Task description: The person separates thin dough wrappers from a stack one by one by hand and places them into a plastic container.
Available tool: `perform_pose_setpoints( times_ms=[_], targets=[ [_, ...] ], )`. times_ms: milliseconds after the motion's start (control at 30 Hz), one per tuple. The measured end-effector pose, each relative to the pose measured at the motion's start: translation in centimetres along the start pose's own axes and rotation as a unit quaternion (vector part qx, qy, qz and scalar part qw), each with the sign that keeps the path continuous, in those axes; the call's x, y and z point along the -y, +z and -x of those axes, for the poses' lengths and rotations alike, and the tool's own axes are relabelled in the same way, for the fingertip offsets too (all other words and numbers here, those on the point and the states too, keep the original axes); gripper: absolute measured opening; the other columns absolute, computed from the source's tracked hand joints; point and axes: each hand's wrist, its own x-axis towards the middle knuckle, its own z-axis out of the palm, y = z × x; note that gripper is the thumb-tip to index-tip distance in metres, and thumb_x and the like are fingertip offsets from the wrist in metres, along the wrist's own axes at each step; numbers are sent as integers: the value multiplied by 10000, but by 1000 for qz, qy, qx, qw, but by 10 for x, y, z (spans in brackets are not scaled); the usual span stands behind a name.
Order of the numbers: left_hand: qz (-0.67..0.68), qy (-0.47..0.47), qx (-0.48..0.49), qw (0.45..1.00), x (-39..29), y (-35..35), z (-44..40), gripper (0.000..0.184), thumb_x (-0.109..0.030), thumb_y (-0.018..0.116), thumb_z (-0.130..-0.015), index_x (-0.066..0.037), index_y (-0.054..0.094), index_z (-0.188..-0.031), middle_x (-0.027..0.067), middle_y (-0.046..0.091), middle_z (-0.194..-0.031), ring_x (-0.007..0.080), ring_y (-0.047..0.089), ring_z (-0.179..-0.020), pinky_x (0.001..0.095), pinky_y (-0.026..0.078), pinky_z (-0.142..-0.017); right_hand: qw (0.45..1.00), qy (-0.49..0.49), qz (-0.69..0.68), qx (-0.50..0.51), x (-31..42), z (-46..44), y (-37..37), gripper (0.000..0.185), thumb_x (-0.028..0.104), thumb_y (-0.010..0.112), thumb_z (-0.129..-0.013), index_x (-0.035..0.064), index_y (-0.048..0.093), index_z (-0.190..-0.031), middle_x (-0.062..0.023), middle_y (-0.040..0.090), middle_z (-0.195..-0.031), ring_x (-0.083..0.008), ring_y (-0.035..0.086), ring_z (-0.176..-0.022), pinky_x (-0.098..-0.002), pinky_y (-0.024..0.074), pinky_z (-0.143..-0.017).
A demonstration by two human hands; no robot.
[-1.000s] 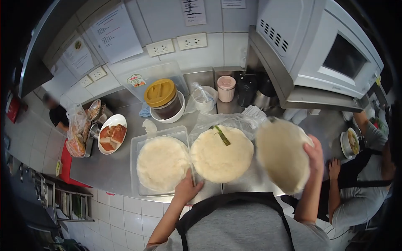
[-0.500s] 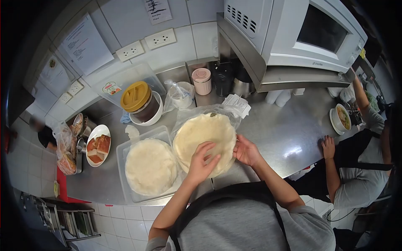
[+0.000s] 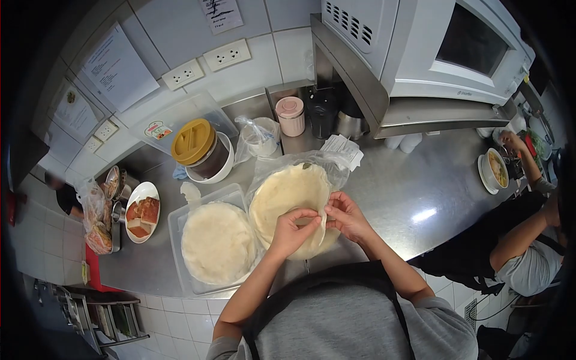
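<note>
A stack of thin, pale round dough wrappers lies on a clear plastic bag on the counter. At its right side, an edge is lifted and bent inward. My right hand is closed, thumb and fingers pinching that raised wrapper edge. My left hand meets it from the left, its thumb and fingertips closed on the same wrapper near the fold. How many layers are lifted I cannot tell. To the left, a second stack of round wrappers sits in a clear plastic tray.
Behind stand a yellow-lidded jar in a white bowl, a pink canister and a receipt. A plate of bread-like chunks lies left. A microwave overhangs the right; a co-worker stands near a soup bowl.
My right hand has moved left, folding the wrapper's right edge up and inward. My left hand, earlier spread over the stack, now pinches beside it. The co-worker's arms have shifted.
</note>
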Motion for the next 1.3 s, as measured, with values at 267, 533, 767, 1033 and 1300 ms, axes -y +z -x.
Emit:
perform_pose_setpoints(
  times_ms=[267, 533, 767, 1033, 1300],
  targets=[
    [-26, 4, 26, 999, -12, 5, 1, 224, -82, 729, -780, -9, 670, -983, 54, 620, -1057, 130, 585, -973, 259, 525, -769, 998, -4, 57, -16, 1, 2, 1, 395, 128, 690, -831, 91, 412, -1109, -30, 526, -978, -124, 562, -884, -292, 526, -706],
    [-12, 53, 73, 996, 20, -14, -8, 132, -37, 667, -824, -10, 675, -953, 65, 634, -1013, 116, 581, -952, 261, 460, -854, 999, -3, 40, 32, -1, 1, -4, 468, 98, 646, -826, 78, 360, -1196, -63, 511, -1048, -143, 551, -938, -299, 516, -731],
    [34, -27, -45, 998, 37, -12, -5, 68, -81, 594, -877, -20, 574, -855, 5, 602, -745, 51, 533, -675, 207, 431, -621, 987, 56, 138, -60, -1, -3, 15, 598, 145, 640, -797, 65, 308, -1288, -103, 486, -1112, -160, 567, -912, -314, 531, -632],
    [9, -25, -80, 996, 69, -4, -3, 92, -92, 591, -873, -19, 547, -839, 14, 583, -695, 56, 515, -602, 220, 421, -550, 984, 75, 162, 3, -2, -2, -18, 695, 29, 542, -711, 25, 308, -1364, -131, 514, -1190, -211, 590, -966, -325, 528, -721],
    [-371, -7, 3, 929, -12, 2, -11, 372, -320, 494, -934, 21, 584, -815, 173, 611, -677, 241, 610, -607, 342, 481, -606, 903, -115, 414, -2, 1, -5, 11, 539, 109, 566, -832, -13, 346, -1309, -137, 526, -1162, -232, 537, -1058, -333, 438, -901]
  ],
)
